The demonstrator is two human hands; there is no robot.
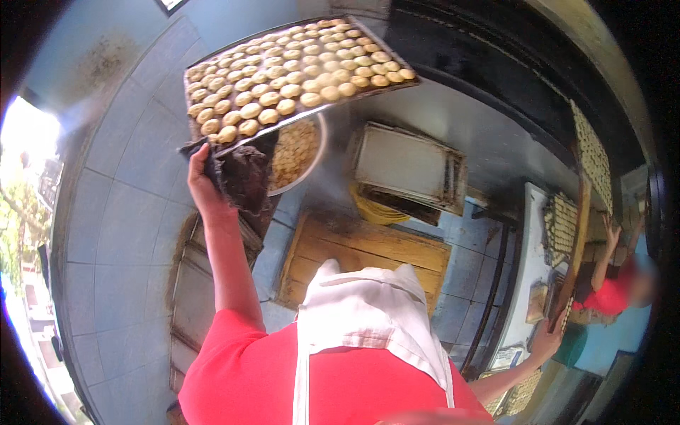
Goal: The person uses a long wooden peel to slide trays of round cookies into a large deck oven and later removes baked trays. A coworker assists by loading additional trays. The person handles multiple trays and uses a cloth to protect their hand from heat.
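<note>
My left hand [204,183] grips a dark, ragged cloth [244,175] at the near left corner of a metal baking tray [319,108]. Rows of round, golden baked pieces [269,98] cover this tilted tray. Below it, a white-rimmed tub [320,154] of small baked pieces is partly hidden. At far right, my right hand [547,340] is closed around the lower part of a long wooden pole [575,255]. Beside the pole's upper end is another tray of pale pieces [592,159]; what supports it is unclear.
Stacked metal trays [404,159] stand over something yellow [377,207], near a wooden platform [366,241]. More trays [196,297] lean at left. A white table [523,276] bears filled trays [561,223]. A co-worker in red [611,295] raises their arms at far right. The dark oven front [478,58] spans the upper right.
</note>
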